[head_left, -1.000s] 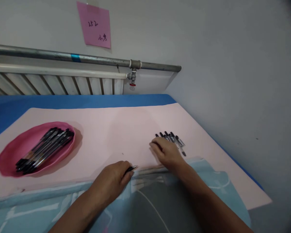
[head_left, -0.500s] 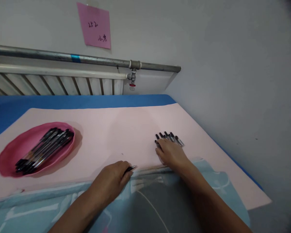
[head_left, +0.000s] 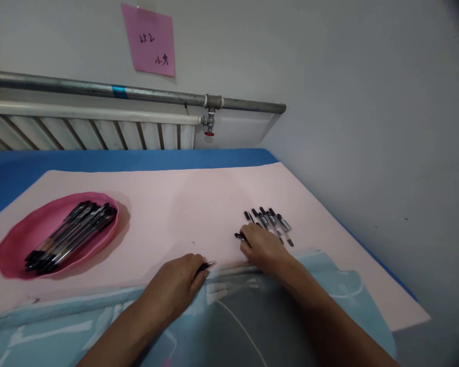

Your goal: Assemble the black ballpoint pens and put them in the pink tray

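Observation:
My left hand (head_left: pixel 185 275) is closed around a black pen (head_left: pixel 205 266), whose bare pointed tip sticks out to the right just above the near edge of the pink sheet. To its right, my right hand (head_left: pixel 263 248) pinches a small dark piece that looks like a pen cap (head_left: pixel 239 237); most of it is hidden by the fingers. Just beyond that hand lies a loose group of clear and black pen parts (head_left: pixel 272 218), side by side. A pink oval bowl (head_left: pixel 13 250) on the left holds a bundle of black-ended clear pens (head_left: pixel 74 232).
The pink sheet (head_left: pixel 156 204) lies over a blue tabletop (head_left: pixel 145 159). Light blue patterned cloth (head_left: pixel 72 316) covers the near side. Behind stand a radiator (head_left: pixel 110 133) and a metal pipe (head_left: pixel 156 96) with a valve (head_left: pixel 209 122). A wall (head_left: pixel 386 153) borders the right.
My right hand has drawn slightly back and left from the group of pen parts with the small dark piece in its fingers, uncovering more of the group. My left hand stays still.

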`<state>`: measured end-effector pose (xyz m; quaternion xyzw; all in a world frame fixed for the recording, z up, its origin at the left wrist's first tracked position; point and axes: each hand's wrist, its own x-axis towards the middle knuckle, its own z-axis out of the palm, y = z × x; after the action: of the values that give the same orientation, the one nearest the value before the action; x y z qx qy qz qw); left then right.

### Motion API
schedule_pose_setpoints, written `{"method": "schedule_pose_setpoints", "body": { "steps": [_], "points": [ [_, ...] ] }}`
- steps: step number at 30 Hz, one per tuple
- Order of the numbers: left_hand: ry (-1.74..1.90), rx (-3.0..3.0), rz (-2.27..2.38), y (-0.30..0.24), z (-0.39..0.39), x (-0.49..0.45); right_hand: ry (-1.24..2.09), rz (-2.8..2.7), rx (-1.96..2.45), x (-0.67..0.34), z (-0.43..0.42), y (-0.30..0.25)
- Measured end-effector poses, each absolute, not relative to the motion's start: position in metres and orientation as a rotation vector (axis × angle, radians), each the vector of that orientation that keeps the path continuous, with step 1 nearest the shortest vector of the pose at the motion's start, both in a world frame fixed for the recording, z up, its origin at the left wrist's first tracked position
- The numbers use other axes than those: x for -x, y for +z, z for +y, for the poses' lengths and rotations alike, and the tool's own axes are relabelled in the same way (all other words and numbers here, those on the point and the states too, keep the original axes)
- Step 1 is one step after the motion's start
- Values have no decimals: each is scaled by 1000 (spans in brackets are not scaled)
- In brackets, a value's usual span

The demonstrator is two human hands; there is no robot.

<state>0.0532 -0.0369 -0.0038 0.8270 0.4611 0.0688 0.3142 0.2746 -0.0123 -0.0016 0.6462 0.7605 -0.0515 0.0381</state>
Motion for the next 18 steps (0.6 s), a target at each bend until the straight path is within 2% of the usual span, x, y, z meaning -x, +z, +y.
{"method": "schedule_pose_setpoints", "body": {
  "steps": [4, 7, 9, 14, 16, 18],
  "points": [
    [165, -2181, 1226, -2, -37, -53, -298, 2435, -1971, -271, -12, -1],
    [165, -2182, 1220, -2, -37, -53, -569, 2570, -2096, -268, -12, 0],
    [163, -2187, 1216, -3, -37, -53, -881, 2619, -2222, -266, -13, 2],
    [160, -2188, 1222, -4, -37, -53, -2012, 2344, -2357, -256, -18, 5],
    [145, -2176, 1234, -2, -37, -53, -2264, 2248, -2285, -252, -19, 5],
    [143, -2141, 1254, 1, -37, -54, -2382, 2200, -2201, -250, -20, 3]
  ]
}}
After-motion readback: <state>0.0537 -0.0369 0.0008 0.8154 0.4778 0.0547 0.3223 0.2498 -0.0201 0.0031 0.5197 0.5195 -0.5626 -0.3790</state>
